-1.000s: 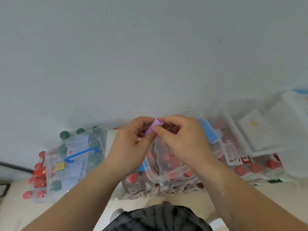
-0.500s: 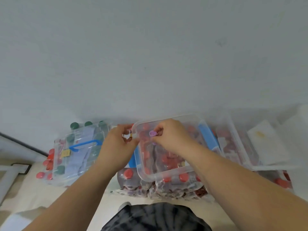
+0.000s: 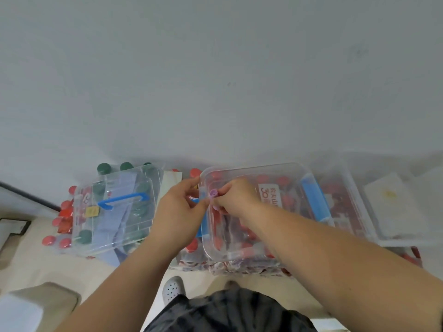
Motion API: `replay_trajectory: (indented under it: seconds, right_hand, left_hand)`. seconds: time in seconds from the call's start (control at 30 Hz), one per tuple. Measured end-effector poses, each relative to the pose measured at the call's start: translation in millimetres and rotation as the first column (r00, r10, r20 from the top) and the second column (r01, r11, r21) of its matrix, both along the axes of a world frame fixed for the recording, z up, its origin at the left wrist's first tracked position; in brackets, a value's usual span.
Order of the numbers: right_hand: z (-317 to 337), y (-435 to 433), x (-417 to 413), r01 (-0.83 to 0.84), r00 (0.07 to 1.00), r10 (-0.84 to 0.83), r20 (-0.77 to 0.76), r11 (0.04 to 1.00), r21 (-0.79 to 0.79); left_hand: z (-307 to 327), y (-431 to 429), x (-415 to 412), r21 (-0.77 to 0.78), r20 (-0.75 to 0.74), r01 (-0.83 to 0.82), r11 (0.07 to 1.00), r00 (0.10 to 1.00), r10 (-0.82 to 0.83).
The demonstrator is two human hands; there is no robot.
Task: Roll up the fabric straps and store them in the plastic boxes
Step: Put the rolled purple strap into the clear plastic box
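Wall (image 3: pixel 215 68), pale and bare, fills the upper half of the frame and meets the clutter right at its foot. Across the middle sit three see-through plastic boxes edge to edge on packs of red-capped bottles (image 3: pixel 191 245): a clear lidded box with a blue handle (image 3: pixel 143 226) at left, an open clear plastic box with a blue latch (image 3: pixel 251 167) in the centre, and another clear tub (image 3: pixel 354 188) at right. Only a narrow strip of cream floor (image 3: pixel 124 267) lies free below them. The left hand (image 3: pixel 178 212) grips the open box's left rim, forefinger at the upper corner. The right hand (image 3: pixel 236 197) pinches a small rolled purple fabric strap (image 3: pixel 213 193) just inside that corner.
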State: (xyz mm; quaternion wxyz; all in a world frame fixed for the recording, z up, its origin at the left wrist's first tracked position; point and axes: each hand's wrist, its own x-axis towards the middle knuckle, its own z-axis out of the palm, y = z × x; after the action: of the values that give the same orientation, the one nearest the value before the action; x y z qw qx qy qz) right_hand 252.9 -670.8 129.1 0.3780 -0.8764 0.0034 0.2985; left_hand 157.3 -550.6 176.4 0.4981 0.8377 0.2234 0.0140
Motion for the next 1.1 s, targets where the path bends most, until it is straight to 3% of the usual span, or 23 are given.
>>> replay_trajectory:
  seconds: [0.23, 0.47, 0.87, 1.1]
  right_hand:
    - [-1.2, -5.4, -2.2, 0.238, 0.956, -0.177, -0.235, 0.934, 0.266]
    - [-3.3, -1.7, -2.0, 0.408, 0.896, -0.315, -0.313, 0.863, 0.299]
    - [-9.5, -6.2, 4.0, 0.370, 0.915, -0.314, -0.254, 0.903, 0.217]
    - [6.4, -15.4, 4.8, 0.484, 0.815, -0.301, -0.495, 0.824, 0.294]
  left_hand:
    - [-7.0, 2.8, 2.4, -0.021, -0.026, 0.013, 1.000, 1.000, -0.013]
    - [-11.1, 1.5, 4.5, -0.018, -0.029, 0.018, 1.000, 0.999, -0.018]
    - [-12.4, -3.5, 8.4, -0.021, 0.010, 0.034, 0.999, 0.999, -0.034]
    - [-14.9, -0.4, 8.4, -0.003, 0.024, 0.054, 0.999, 0.998, -0.054]
